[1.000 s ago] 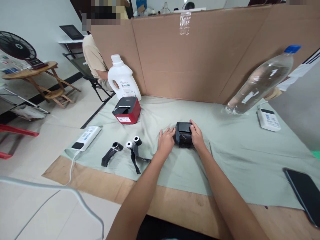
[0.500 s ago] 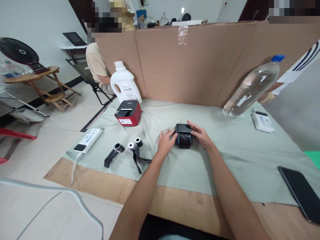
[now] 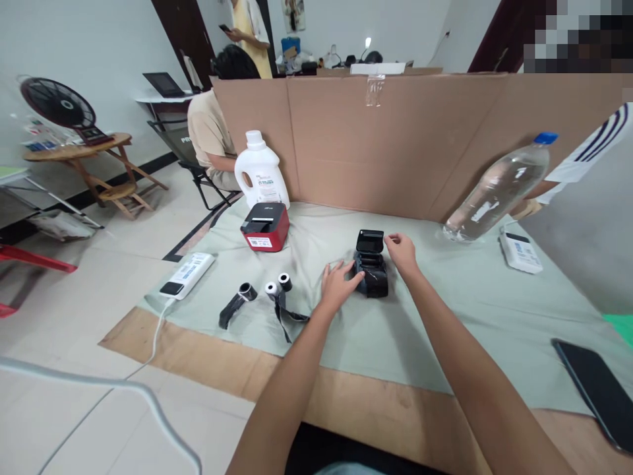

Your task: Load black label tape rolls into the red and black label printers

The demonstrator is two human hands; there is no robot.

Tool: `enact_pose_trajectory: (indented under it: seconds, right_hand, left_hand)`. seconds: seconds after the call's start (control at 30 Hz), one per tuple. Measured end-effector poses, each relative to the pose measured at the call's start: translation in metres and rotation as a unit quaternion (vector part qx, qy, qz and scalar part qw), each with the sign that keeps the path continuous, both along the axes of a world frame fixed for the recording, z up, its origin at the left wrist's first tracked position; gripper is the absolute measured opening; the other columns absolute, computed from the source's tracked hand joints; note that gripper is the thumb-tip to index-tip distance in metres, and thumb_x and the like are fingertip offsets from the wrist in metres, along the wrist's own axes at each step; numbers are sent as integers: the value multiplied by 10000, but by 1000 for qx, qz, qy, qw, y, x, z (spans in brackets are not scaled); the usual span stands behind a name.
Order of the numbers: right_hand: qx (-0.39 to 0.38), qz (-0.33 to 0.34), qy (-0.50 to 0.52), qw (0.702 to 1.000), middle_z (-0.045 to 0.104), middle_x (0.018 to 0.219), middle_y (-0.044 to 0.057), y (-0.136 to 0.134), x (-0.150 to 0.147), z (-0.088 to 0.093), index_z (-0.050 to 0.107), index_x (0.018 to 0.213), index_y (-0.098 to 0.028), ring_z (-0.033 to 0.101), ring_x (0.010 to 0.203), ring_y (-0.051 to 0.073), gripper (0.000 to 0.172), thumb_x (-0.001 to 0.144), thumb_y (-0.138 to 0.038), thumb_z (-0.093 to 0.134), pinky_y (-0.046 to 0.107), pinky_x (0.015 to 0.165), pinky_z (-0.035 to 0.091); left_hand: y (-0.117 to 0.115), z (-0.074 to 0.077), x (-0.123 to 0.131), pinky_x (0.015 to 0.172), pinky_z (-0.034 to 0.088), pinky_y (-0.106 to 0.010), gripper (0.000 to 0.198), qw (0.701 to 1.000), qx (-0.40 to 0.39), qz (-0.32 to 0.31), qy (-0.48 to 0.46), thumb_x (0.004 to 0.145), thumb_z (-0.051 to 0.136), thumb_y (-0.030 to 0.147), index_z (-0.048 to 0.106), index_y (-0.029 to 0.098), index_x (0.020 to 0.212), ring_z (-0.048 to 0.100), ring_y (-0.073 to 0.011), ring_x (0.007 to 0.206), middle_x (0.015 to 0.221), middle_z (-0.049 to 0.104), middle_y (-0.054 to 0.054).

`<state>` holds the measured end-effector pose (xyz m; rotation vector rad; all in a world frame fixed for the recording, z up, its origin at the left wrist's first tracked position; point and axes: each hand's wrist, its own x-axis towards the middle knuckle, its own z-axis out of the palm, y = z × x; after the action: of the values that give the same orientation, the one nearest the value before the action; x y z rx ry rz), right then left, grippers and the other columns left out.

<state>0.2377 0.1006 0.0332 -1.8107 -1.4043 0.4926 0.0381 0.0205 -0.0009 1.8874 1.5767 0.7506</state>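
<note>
A small black portable printer (image 3: pixel 372 276) stands on the green cloth with its lid (image 3: pixel 370 241) raised, showing the roller compartment; glossy black paper hangs over its front. My left hand (image 3: pixel 340 285) holds the printer's left side, thumb on the front edge and the other fingers loosely spread. Beside the lid's right edge is my right hand (image 3: pixel 401 253), fingers curled and fingertips together; whether they touch the lid I cannot tell. To the left lie a black paper roll (image 3: pixel 238 303), partly unwound, and two smaller rolls (image 3: pixel 277 286) with black strips trailing from them.
A red and black receipt printer (image 3: pixel 266 227) and a white detergent bottle (image 3: pixel 264 175) stand at the back left. A water bottle (image 3: pixel 499 188) leans against the cardboard screen (image 3: pixel 366 145). White power strips (image 3: pixel 188 276) and a phone (image 3: pixel 596 389) lie toward the sides. People sit or stand beyond.
The portable printer's lid has swung up from closed to open. My right hand has moved up beside the lid, its fingers now curled. The view has tilted up slightly and shifted left.
</note>
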Motion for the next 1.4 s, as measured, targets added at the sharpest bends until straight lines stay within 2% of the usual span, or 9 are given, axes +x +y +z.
enact_pose_trajectory:
  seconds: [0.1, 0.23, 0.37, 0.53, 0.77, 1.03, 1.17, 1.27, 1.4]
  right_hand:
    - [-36, 63, -126, 989, 697, 839, 72, -17, 5, 2, 773, 901, -172, 624, 820, 214, 262, 799, -357, 617, 307, 779, 467]
    - [-149, 160, -271, 937, 725, 924, 56, -22, 2, 8, 811, 1017, -247, 655, 908, 221, 297, 736, -278, 721, 280, 821, 483]
    - [-204, 146, -325, 912, 689, 1088, 102, -16, -10, 16, 794, 1107, -265, 644, 1016, 263, 389, 719, -288, 779, 326, 879, 491]
    - [-213, 137, -366, 896, 568, 1232, 169, -19, -18, 20, 771, 1112, -213, 569, 1160, 331, 353, 765, -273, 753, 372, 925, 483]
    - [-229, 143, -374, 887, 646, 1056, 150, -20, -17, 16, 744, 1097, -150, 637, 1004, 265, 344, 758, -204, 742, 301, 839, 494]
    - [-211, 96, -373, 898, 747, 1077, 112, -30, -23, 30, 784, 1015, -242, 702, 950, 270, 317, 701, -220, 750, 303, 685, 485]
    - [-212, 96, -312, 921, 755, 847, 85, -30, -18, 41, 757, 893, -207, 714, 809, 250, 216, 678, -189, 741, 305, 639, 470]
    - [-229, 118, -161, 953, 681, 623, 37, -33, -5, 58, 643, 765, -188, 684, 642, 209, 101, 693, -190, 714, 287, 587, 453]
    - [-123, 179, 89, 972, 656, 621, 7, -54, -12, 98, 550, 854, -220, 637, 569, 187, 292, 700, -361, 754, 262, 509, 420]
  left_hand:
    - [1, 0, -1, 1303, 92, -455, 521, 1000, -2, -11, -3, 957, 510, 543, 587, 306, 1414, 423, -198, 1470, 1461, 599, -12]
    - [3, -2, -1, 1301, 81, -469, 530, 1000, -2, -19, -4, 962, 490, 542, 567, 313, 1433, 414, -211, 1475, 1467, 595, -5]
    - [3, -5, -1, 1298, 89, -470, 561, 1000, 2, -19, 2, 959, 471, 573, 562, 301, 1441, 411, -217, 1477, 1481, 582, -21]
    - [3, -6, -1, 1295, 102, -458, 564, 1000, 10, -16, 22, 970, 437, 589, 554, 315, 1448, 411, -201, 1477, 1481, 582, -23]
    - [2, -5, 0, 1292, 91, -468, 569, 999, 18, -28, 31, 976, 418, 602, 556, 319, 1449, 404, -221, 1480, 1465, 598, -34]
    - [1, -4, 0, 1290, 93, -462, 570, 999, 16, -24, 29, 975, 412, 608, 555, 319, 1446, 402, -195, 1482, 1467, 596, -35]
    - [0, -3, 0, 1291, 104, -454, 564, 999, 14, -23, 27, 963, 418, 629, 568, 348, 1428, 405, -187, 1481, 1464, 598, -15]
    - [0, -1, 1, 1292, 106, -455, 530, 999, 13, -18, 26, 967, 422, 603, 581, 361, 1412, 410, -190, 1478, 1456, 606, 2]
    - [0, 1, 1, 1297, 101, -475, 515, 999, 18, -21, 17, 971, 425, 578, 595, 347, 1399, 432, -201, 1461, 1381, 664, 1]
